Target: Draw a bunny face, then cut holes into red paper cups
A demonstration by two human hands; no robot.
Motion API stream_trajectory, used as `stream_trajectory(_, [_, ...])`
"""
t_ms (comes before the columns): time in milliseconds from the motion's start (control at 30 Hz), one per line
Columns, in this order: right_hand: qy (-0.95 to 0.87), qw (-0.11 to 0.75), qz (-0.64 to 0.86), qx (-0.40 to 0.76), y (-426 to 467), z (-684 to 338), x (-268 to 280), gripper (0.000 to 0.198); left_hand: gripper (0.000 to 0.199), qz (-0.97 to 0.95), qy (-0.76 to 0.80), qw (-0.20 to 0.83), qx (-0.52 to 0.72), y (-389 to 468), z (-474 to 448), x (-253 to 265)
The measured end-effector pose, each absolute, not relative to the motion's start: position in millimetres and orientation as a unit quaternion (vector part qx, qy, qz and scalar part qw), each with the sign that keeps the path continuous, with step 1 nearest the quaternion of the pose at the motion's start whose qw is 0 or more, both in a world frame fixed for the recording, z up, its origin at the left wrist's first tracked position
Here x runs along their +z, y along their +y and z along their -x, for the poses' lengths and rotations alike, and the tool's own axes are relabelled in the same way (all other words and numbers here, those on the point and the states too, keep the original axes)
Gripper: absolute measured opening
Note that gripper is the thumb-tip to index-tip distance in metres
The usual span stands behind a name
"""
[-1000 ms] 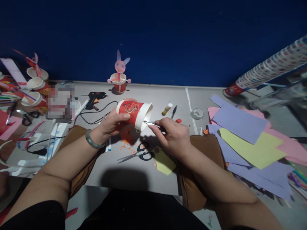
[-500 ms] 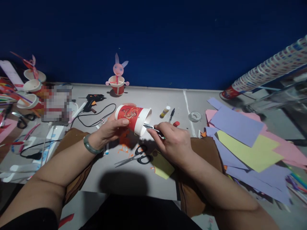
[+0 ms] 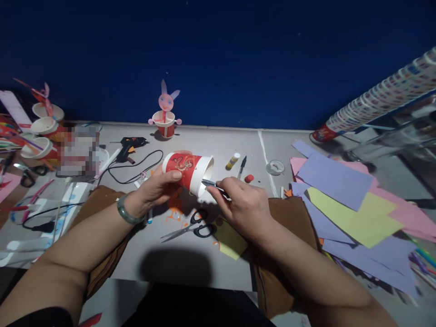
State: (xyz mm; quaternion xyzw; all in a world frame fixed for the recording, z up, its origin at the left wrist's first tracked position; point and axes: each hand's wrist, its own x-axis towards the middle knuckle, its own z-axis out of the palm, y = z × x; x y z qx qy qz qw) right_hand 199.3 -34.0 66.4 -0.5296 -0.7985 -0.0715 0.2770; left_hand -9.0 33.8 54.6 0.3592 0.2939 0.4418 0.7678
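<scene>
My left hand (image 3: 158,184), with a green bangle on its wrist, is wrapped round a red and white paper cup (image 3: 187,170) held on its side, mouth to the right. My right hand (image 3: 241,195) pinches a slim tool with a grey, blade-like tip (image 3: 208,182); its handle is mostly hidden in the fingers, so its exact kind is unclear. The tip meets the cup's white rim area. Below both hands, black-handled scissors (image 3: 190,228) lie on the table beside orange scraps (image 3: 174,213) and a yellow paper piece (image 3: 231,238).
A rabbit-faced paper cup figure (image 3: 165,120) stands at the back. A glue gun (image 3: 131,147) with a cord lies left. Centre right are a glue stick (image 3: 233,161), a black pen (image 3: 243,165), a red cap (image 3: 249,178) and a tape roll (image 3: 275,167). Coloured paper (image 3: 335,181) and stacked cups (image 3: 381,93) fill the right.
The tool's tip has shifted slightly left and down at the cup's mouth. The cup stays in my left hand, turned a little. The whole view has shifted slightly.
</scene>
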Motion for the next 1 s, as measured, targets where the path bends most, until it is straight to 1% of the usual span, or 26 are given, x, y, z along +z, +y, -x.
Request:
stream_trajectory(233, [-0.798, 0.299, 0.516, -0.084, -33, -199, 65, 0.032, 0.077, -0.342, 0.283, 0.787, 0.428, 34, 9, 56])
stream_trajectory(433, [-0.796, 0.332, 0.502, -0.069, -32, -200, 62, 0.029, 0.06, -0.337, 0.286, 0.788, 0.429, 34, 10, 56])
stream_trajectory(500, [-0.795, 0.339, 0.497, -0.071, -31, -200, 61, 0.029, 0.061, -0.336, 0.281, 0.788, 0.433, 34, 10, 55])
stream_trajectory(567, [-0.793, 0.351, 0.493, -0.07, -30, -199, 60, 0.027, 0.066, -0.33, 0.277, 0.791, 0.434, 35, 10, 54])
stream_trajectory(633, [-0.79, 0.38, 0.477, -0.062, -29, -198, 59, 0.021, 0.07, -0.321, 0.274, 0.798, 0.431, 36, 10, 53])
stream_trajectory(700, [-0.781, 0.434, 0.448, -0.036, -27, -198, 57, 0.015, 0.068, -0.317, 0.269, 0.803, 0.427, 36, 11, 53])
stream_trajectory(767, [-0.756, 0.498, 0.424, 0.011, -25, -199, 54, 0.013, 0.059, -0.321, 0.265, 0.798, 0.435, 37, 10, 53])
stream_trajectory(833, [-0.72, 0.552, 0.414, 0.068, -22, -200, 50, 0.019, 0.047, -0.319, 0.266, 0.786, 0.457, 38, 8, 54])
stream_trajectory(900, [-0.692, 0.581, 0.413, 0.118, -19, -201, 47, 0.028, 0.034, -0.297, 0.273, 0.777, 0.484, 39, 6, 53])
stream_trajectory(933, [-0.684, 0.585, 0.413, 0.141, -17, -202, 45, 0.033, 0.031, -0.28, 0.28, 0.776, 0.491, 40, 4, 52])
stream_trajectory(1000, [-0.679, 0.58, 0.411, 0.184, -13, -201, 43, 0.04, 0.031, -0.252, 0.3, 0.787, 0.477, 40, 0, 48])
